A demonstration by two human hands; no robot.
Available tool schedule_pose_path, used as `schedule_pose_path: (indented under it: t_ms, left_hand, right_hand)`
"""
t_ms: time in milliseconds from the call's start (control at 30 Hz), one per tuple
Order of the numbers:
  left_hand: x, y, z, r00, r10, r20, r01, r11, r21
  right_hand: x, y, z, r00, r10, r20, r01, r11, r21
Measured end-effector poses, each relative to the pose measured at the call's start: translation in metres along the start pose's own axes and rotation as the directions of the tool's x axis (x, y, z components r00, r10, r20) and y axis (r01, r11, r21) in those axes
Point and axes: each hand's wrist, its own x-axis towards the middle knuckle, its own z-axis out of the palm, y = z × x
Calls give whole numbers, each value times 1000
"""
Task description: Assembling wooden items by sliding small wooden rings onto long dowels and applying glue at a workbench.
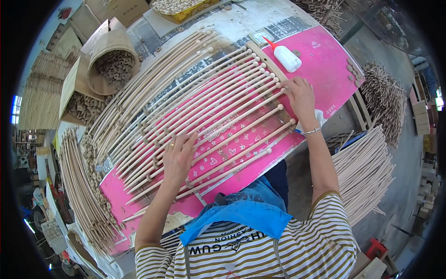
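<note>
Long pale wooden sticks [218, 111], each with a round ball at its far right end and a pointed near left end, lie side by side on a pink sheet [320, 60]. My left hand [178, 156] rests across the middle of the sticks, its fingers extended and somewhat apart. At the ball ends, my right hand [301, 98] has its fingertips closed around the end of one wooden stick, hiding its tip. That stick slopes down toward my left hand. Small brown wooden rings [149, 177] sit along the sticks toward their pointed ends.
A notched wooden bar [267, 60] lies by the ball ends, beside a white glue bottle [287, 58] with a red nozzle. A round container [131, 59] holds many rings at the left. Stick bundles [367, 174] fill the right side; a yellow basket [188, 13] of balls stands behind.
</note>
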Motion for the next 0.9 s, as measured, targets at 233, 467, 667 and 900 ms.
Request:
schedule_pose_path:
  t_ms: [233,467,667,900]
  left_hand:
    - [-23,14,-1,988,60,145,-50,996,-70]
    - [-5,25,23,982,150,117,-139,986,-90]
    - [16,31,23,999,28,22,-26,998,-57]
    - [-40,38,-6,967,199,156,-160,959,-232]
  right_hand:
    - [-12,-12,-33,968,-124,218,53,951,304]
    - [-15,6,-11,985,-86,153,73,993,88]
    - [-16,-19,-53,976,108,188,-159,947,281]
    - [-61,-27,-44,905,-295,308,167,910,380]
